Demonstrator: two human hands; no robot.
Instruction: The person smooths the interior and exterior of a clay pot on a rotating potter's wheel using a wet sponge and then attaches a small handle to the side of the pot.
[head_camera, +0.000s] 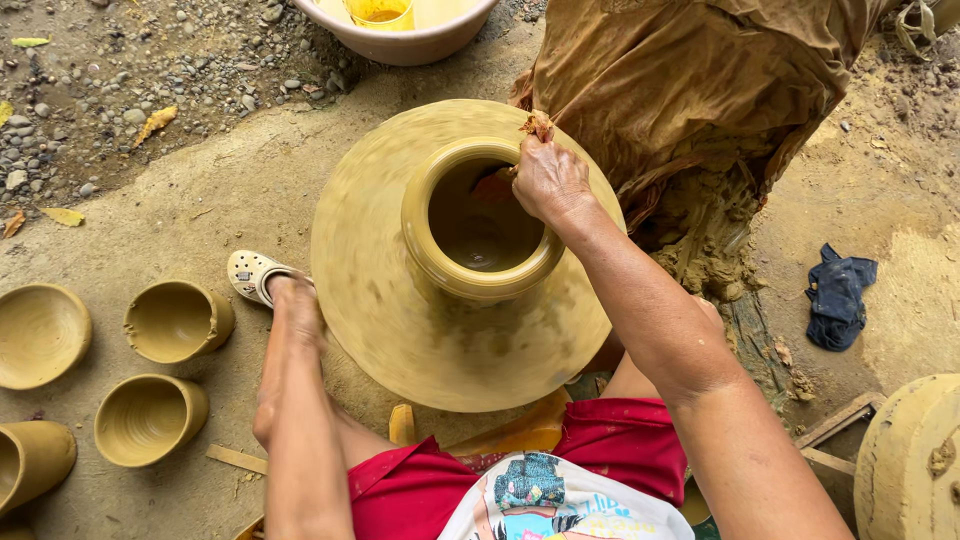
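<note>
Fingertips of right hand (548, 180) hidden behind pot (480, 222) rim.

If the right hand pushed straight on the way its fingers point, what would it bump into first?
Probably the far rim of the wet tan clay pot, which the right hand pinches with a brown scrap; beyond lies the brown cloth-covered clay heap. Depth is unclear.

A wet, yellowish-tan clay pot (480, 225) stands upright at the centre of a wide round potter's wheel (400, 320), its thick rolled rim open to the camera and its hollow glistening. A small brownish rag (537, 125) is pressed over the rim's far right edge.
</note>
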